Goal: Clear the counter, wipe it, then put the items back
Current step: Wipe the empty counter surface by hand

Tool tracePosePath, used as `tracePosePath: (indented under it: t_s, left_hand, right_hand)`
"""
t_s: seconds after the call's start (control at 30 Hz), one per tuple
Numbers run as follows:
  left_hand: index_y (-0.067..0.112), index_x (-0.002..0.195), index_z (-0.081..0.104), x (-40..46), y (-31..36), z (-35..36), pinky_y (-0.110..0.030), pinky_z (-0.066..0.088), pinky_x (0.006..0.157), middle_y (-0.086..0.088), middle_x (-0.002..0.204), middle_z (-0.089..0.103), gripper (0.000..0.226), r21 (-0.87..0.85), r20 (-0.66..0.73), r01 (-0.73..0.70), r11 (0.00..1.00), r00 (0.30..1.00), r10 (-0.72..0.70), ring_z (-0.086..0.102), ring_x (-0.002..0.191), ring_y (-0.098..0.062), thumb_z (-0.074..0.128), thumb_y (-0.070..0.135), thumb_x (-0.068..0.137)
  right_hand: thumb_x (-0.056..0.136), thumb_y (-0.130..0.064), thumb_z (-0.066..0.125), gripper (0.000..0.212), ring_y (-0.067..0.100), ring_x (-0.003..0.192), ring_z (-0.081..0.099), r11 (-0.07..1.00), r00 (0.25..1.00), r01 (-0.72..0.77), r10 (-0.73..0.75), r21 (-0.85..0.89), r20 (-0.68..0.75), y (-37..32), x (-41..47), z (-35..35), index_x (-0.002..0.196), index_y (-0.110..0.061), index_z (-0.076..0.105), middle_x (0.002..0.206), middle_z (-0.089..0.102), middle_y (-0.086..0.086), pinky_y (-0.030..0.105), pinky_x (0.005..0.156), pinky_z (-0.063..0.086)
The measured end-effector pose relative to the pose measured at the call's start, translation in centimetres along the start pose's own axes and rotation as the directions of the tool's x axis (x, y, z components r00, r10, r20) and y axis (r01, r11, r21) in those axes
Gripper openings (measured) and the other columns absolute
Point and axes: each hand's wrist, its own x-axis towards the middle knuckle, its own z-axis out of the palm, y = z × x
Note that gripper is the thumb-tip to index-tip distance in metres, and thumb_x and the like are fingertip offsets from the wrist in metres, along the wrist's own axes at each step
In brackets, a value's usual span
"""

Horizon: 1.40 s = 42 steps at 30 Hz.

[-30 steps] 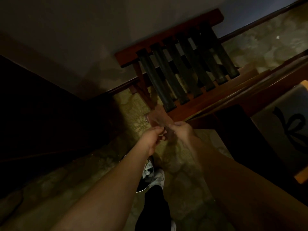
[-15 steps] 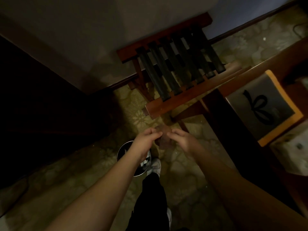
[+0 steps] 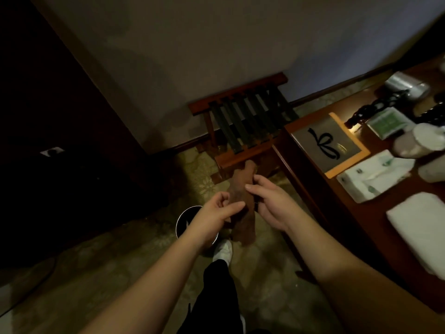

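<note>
One head camera looks steeply down, close above the floor beside the counter (image 3: 356, 237); the dim left side is perhaps unreadable.

Between the left hand (image 3: 216, 213) and right hand (image 3: 272, 203) hangs a brown cloth (image 3: 242, 203), soft, matt and creased. Below the grip, the bin (image 3: 185, 222) has a shiny metal rim. Beyond it, the luggage rack (image 3: 240, 121) is glossy reddish wood with dull dark fabric straps. Right of the grip, the counter (image 3: 313, 165) is polished wood, carrying a matt white folded towel (image 3: 419, 227) and a crinkled plastic-wrapped tissue pack (image 3: 370, 177).
</note>
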Motion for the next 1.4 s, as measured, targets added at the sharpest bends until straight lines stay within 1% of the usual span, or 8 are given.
tracePosePath:
  t_s: [0.27,0.43,0.63,0.8,0.93,1.13,1.27,1.4]
  left_hand:
    - [0.012,0.100,0.071,-9.9,-1.2,3.1,-0.017,0.049,0.065,0.002,0.082,0.074,0.014,0.065,-0.038,-0.095,0.993,0.995,0.097,0.067,0.073,-0.008,0.064,0.008,0.090]
    - [0.013,0.103,0.070,-15.5,0.4,3.1,-0.046,0.057,0.083,-0.014,0.095,0.074,0.015,0.021,-0.107,-0.163,0.986,0.981,0.164,0.071,0.090,-0.033,0.061,0.012,0.092]
    - [0.010,0.101,0.068,-21.2,2.9,2.3,-0.038,0.055,0.074,-0.011,0.086,0.073,0.013,-0.125,-0.185,-0.194,0.973,0.968,0.170,0.071,0.078,-0.023,0.057,0.012,0.095]
    - [0.006,0.093,0.069,-24.8,4.5,0.0,-0.033,0.053,0.063,-0.014,0.081,0.068,0.033,-0.426,-0.186,-0.155,0.891,0.979,0.082,0.068,0.067,-0.024,0.048,0.031,0.093]
    - [0.004,0.118,0.067,-26.7,4.1,-2.6,-0.045,0.055,0.083,-0.024,0.110,0.069,0.057,-0.449,-0.262,-0.187,0.874,0.962,0.071,0.068,0.093,-0.036,0.054,0.052,0.090]
    - [0.011,0.108,0.067,-29.7,2.6,-7.0,-0.044,0.051,0.081,-0.016,0.096,0.071,0.020,-0.348,-0.464,-0.330,0.878,0.874,0.145,0.067,0.087,-0.031,0.058,0.016,0.091]
    - [0.015,0.105,0.067,-32.6,2.0,-11.3,-0.039,0.054,0.073,-0.007,0.088,0.074,0.016,-0.274,-0.566,-0.441,0.855,0.792,0.227,0.070,0.083,-0.024,0.059,0.011,0.091]
    - [0.015,0.101,0.066,-35.9,1.3,-15.9,-0.037,0.053,0.067,-0.008,0.089,0.072,0.013,-0.207,-0.624,-0.498,0.842,0.731,0.278,0.068,0.082,-0.024,0.059,0.009,0.091]
  right_hand:
    - [0.096,-0.003,0.046,0.020,0.026,0.104,0.064,0.992,0.992,0.119,-0.120,0.039,0.039,-0.7,-9.8,3.2,0.108,-0.013,0.060,0.109,0.066,0.015,0.037,0.086,0.052]
    - [0.098,-0.001,0.042,0.024,0.029,0.107,0.062,0.985,0.979,0.157,-0.165,0.069,0.122,-2.1,-15.0,5.9,0.116,-0.008,0.056,0.114,0.063,0.018,0.038,0.085,0.053]
    - [0.092,0.010,0.044,0.040,0.023,0.097,0.068,0.930,0.896,0.365,-0.339,-0.039,0.287,-3.8,-18.7,10.7,0.120,-0.017,0.055,0.106,0.068,0.010,0.035,0.082,0.056]
    - [0.089,0.009,0.049,0.043,-0.003,0.114,0.056,0.610,0.771,0.606,-0.292,-0.511,0.566,-3.9,-20.8,12.8,0.109,-0.023,0.069,0.118,0.065,-0.014,0.011,0.088,0.045]
    - [0.086,0.011,0.044,0.055,-0.018,0.129,0.030,0.365,0.724,0.668,-0.114,-0.649,0.680,-2.8,-20.0,14.6,0.103,-0.034,0.072,0.134,0.048,-0.031,0.010,0.103,0.032]
    - [0.092,0.006,0.045,0.037,0.004,0.117,0.056,0.724,0.781,0.522,-0.192,-0.451,0.595,0.4,-18.8,20.5,0.110,-0.020,0.067,0.125,0.062,-0.010,0.022,0.087,0.052]
    - [0.090,-0.028,0.061,0.032,0.015,0.116,0.057,0.793,0.817,0.372,-0.034,-0.482,0.575,3.4,-17.5,25.7,0.119,-0.037,0.051,0.129,0.055,0.002,0.036,0.101,0.048]
    - [0.088,-0.016,0.065,0.041,0.016,0.100,0.068,0.793,0.784,0.337,0.061,-0.507,0.617,6.3,-17.9,31.7,0.125,-0.025,0.049,0.115,0.066,0.002,0.031,0.085,0.055]
